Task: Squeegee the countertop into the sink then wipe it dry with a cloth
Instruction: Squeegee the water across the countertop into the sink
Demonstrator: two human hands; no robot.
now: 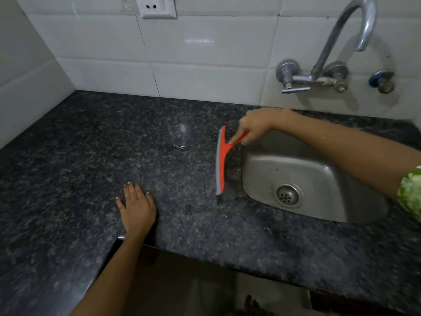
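Note:
An orange squeegee with a grey rubber blade stands on the dark speckled granite countertop, just left of the steel sink. My right hand grips its orange handle, reaching over the sink's back left corner. The blade runs front to back along the sink's left rim. My left hand rests flat on the countertop near the front edge, fingers straight and spread. Thin streaks of water glint on the stone left of the blade. No cloth is in view.
A chrome tap with a curved spout is mounted on the white tiled wall above the sink. A wall socket sits at the top. The countertop wraps round an inner corner at the front left. Something green and white shows at the right edge.

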